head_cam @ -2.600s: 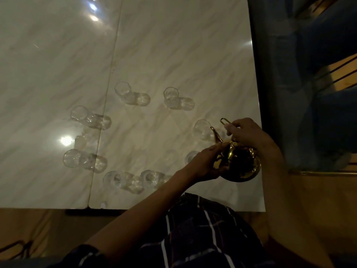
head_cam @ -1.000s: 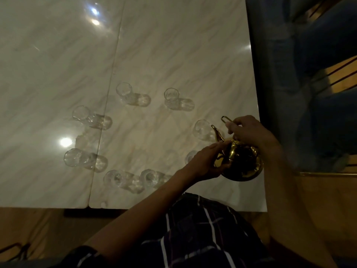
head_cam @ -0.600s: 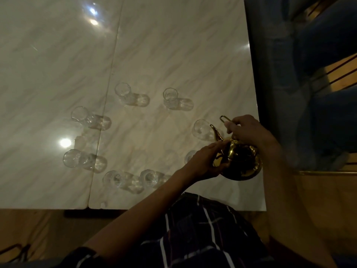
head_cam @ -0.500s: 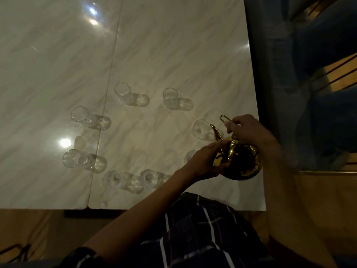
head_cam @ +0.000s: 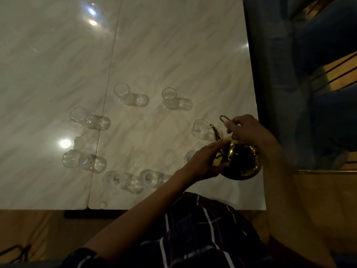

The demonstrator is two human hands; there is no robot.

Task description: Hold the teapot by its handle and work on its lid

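Note:
A shiny golden teapot (head_cam: 241, 161) stands near the right edge of the white marble table (head_cam: 173, 45). My right hand (head_cam: 249, 132) grips its thin wire handle (head_cam: 224, 118) from above. My left hand (head_cam: 204, 161) curls round the pot's left side, below the curved spout (head_cam: 215, 131). A clear glass (head_cam: 200, 128) stands just left of the spout. Another glass (head_cam: 190, 156) is partly hidden behind my left hand.
Several more clear glasses form a loose ring on the table, among them one (head_cam: 170, 95) at the back, one (head_cam: 78, 115) at the left and one (head_cam: 147, 176) at the front. A blue sofa (head_cam: 309, 74) runs along the table's right side.
Nothing has visibly changed: both hands stay on the teapot in the same spot, with only slight camera sway.

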